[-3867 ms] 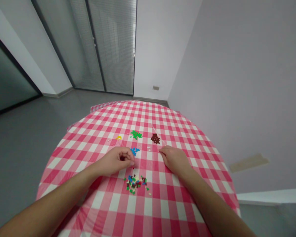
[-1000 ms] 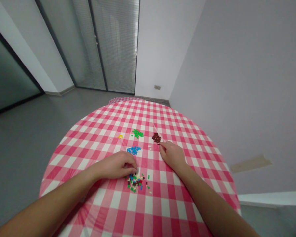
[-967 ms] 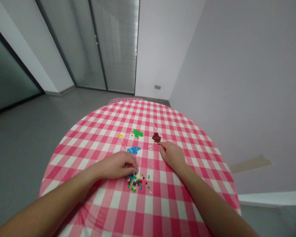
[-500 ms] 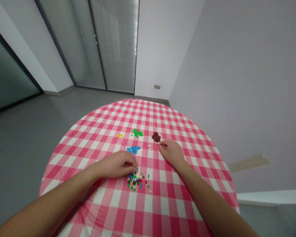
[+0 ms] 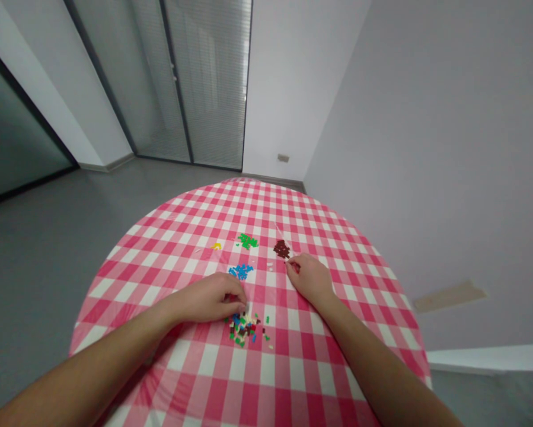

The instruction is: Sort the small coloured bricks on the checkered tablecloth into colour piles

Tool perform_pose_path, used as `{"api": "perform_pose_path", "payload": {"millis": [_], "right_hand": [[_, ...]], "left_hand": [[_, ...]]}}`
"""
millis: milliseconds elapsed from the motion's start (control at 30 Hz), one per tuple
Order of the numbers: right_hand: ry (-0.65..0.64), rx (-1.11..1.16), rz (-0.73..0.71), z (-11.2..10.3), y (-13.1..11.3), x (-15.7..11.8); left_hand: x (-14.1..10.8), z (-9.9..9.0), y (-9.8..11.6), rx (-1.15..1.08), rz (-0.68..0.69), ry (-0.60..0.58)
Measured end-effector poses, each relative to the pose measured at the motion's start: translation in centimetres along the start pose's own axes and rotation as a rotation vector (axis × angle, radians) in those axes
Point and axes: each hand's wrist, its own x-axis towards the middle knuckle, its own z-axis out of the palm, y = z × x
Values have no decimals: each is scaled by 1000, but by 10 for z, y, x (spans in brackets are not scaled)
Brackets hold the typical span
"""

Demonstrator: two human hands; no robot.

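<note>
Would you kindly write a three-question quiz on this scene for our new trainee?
1. Multiple choice: which pile is nearest the right hand?
A) the green pile
B) the dark brown pile
C) the blue pile

2. True or false: the left hand is nearer the mixed-colour pile than the yellow pieces.

3. Fill in the blank: the checked tablecloth is pink and ____.

Key: 1. B; 2. True; 3. white.
</note>
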Motion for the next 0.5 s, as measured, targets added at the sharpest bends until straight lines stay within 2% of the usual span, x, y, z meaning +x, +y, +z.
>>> {"api": "perform_pose_path", "payload": {"millis": [300, 500], "right_hand": [[82, 20, -37, 4, 0, 1], [46, 29, -112, 4, -1, -1]], "left_hand": [[0, -1, 2, 14, 6, 2], [0, -1, 2, -1, -2, -4]]}}
